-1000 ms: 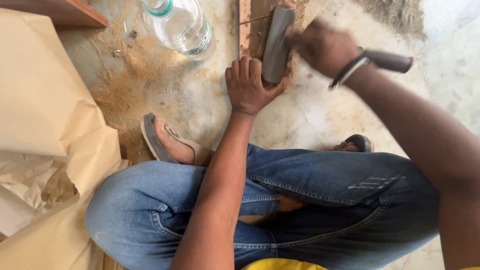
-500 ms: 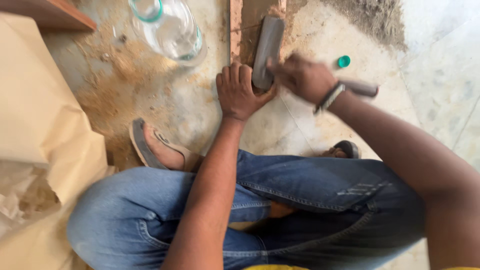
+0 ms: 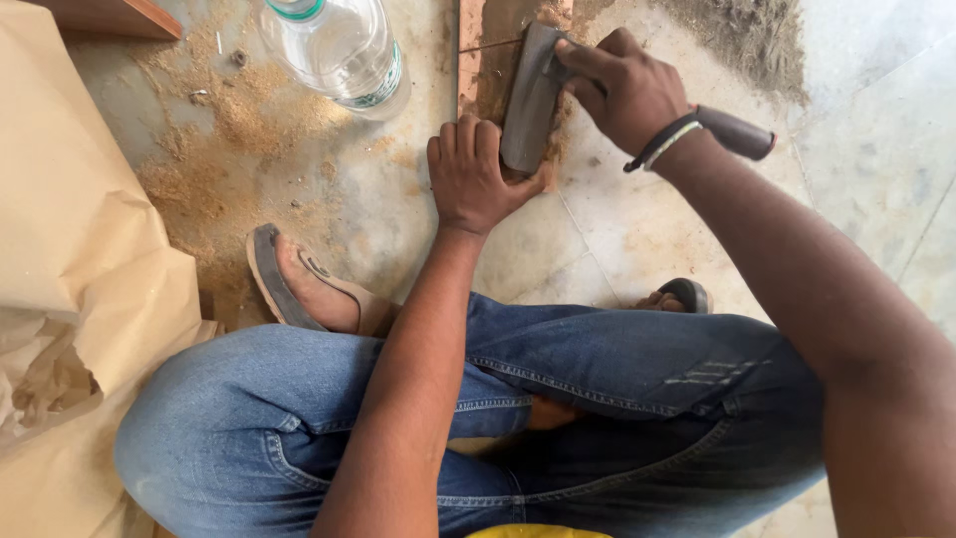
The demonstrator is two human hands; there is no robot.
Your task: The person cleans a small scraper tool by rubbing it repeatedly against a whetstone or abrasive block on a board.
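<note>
Trowel (image 3: 528, 100) clenched in right hand (image 3: 622, 90), left hand (image 3: 476, 179) flat, touching its lower end.

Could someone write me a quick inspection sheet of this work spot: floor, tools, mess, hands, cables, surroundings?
Surface: pale stone floor, dusted with sawdust.
Job's things: grey trowel lying on a reddish wooden strip; its handle juts out past the wrist.
Clutter: clear plastic bottle; grey powder pile.
Grippers: left hand flat on the floor beside the trowel; right hand pressing the trowel.
Cables: nothing seen.
Surroundings: crumpled brown paper, sandalled foot, blue jeans.
</note>
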